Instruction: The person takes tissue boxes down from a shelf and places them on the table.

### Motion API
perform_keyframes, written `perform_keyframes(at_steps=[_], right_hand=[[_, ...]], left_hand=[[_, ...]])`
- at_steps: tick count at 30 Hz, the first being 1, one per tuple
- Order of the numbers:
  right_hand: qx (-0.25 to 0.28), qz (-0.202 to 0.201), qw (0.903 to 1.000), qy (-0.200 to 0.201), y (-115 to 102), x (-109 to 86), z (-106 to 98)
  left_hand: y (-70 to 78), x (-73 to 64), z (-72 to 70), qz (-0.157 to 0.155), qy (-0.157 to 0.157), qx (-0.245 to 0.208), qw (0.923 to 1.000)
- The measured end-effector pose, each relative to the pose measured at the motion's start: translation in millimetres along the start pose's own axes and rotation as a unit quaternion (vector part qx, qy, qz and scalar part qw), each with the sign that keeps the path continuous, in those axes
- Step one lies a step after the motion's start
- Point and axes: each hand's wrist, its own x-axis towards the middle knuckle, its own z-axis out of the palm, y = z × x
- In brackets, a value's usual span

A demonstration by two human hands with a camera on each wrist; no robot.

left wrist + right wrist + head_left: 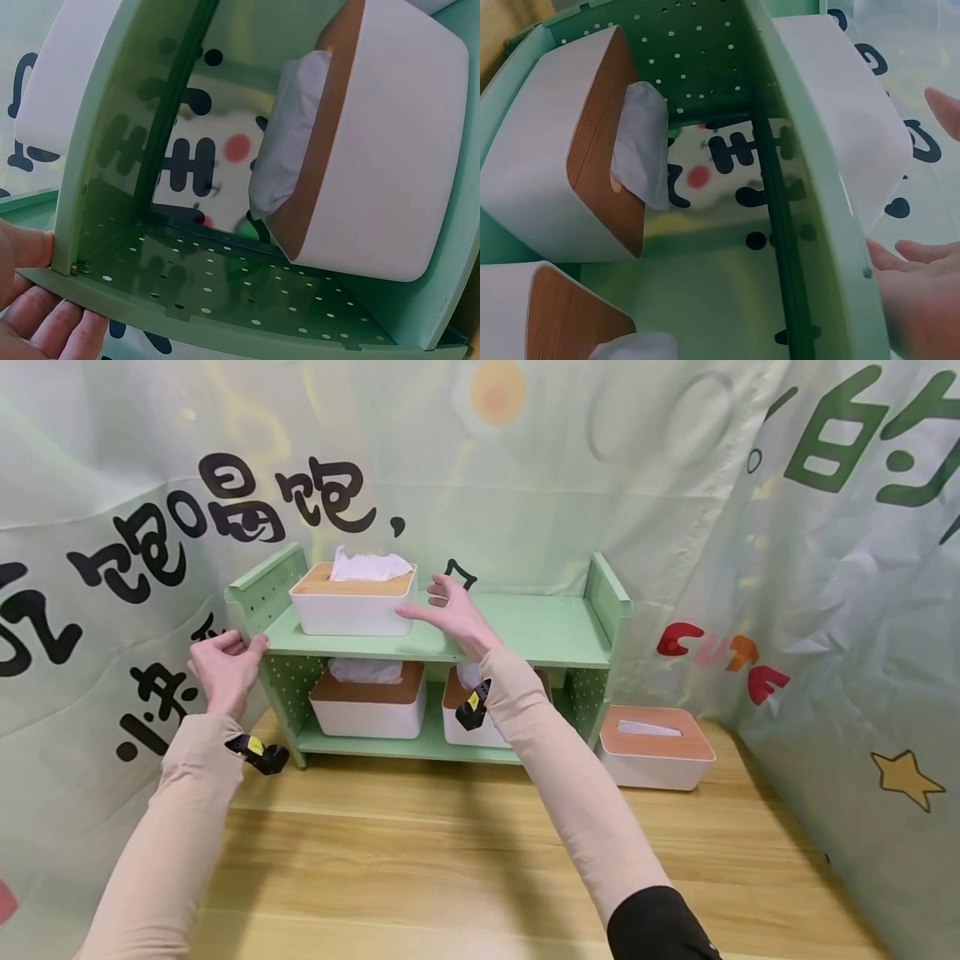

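A green two-tier shelf stands on the wooden table against a printed cloth. My left hand grips its left end panel where the upper board meets it, thumb and fingers on either side of the panel's front edge. On the left of the upper board sits a white tissue box with a wood-coloured lid and tissue sticking up. Fingers and thumb spread apart, my right hand is at that box's right end, thumb tip right by its side, above the upper board's front edge.
On the lower tier are two more tissue boxes, one at the left and one in the middle, partly hidden by my right forearm. Another tissue box stands on the table beside the shelf's right end. Printed cloth hangs around the table.
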Motion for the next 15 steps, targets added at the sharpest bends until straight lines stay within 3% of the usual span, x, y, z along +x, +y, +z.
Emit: perform_keyframes(at_steps=[15], right_hand=[[0.051,0.043,0.9977,-0.004,0.6,30.0,12.6]], left_hand=[[0.7,0.0,1.3,0.003,0.003,-0.006,1.0]])
